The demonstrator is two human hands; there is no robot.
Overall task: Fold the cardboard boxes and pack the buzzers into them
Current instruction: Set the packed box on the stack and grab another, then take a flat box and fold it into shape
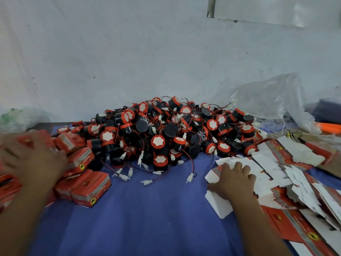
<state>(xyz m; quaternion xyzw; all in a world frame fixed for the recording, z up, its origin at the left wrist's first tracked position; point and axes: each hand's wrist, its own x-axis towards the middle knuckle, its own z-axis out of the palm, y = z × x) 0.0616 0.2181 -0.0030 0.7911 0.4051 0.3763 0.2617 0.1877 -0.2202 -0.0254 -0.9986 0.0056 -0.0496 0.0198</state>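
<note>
A big heap of black and red buzzers [166, 130] with red wires and white plugs lies on the blue cloth against the wall. Folded red boxes [88, 189] are stacked at the left. My left hand [35, 159], blurred, lies over those boxes with its fingers spread. At the right, flat unfolded box blanks [287, 174], white side up, lie in a loose pile. My right hand [234, 180] rests on the near end of that pile, its fingers curled over the edge of the top blank [219, 202].
The blue cloth [147, 218] covers the table in front of me. A crumpled clear plastic bag [267, 100] sits at the back right, another bag [20, 117] at the back left. An orange object [328, 127] lies at the far right edge.
</note>
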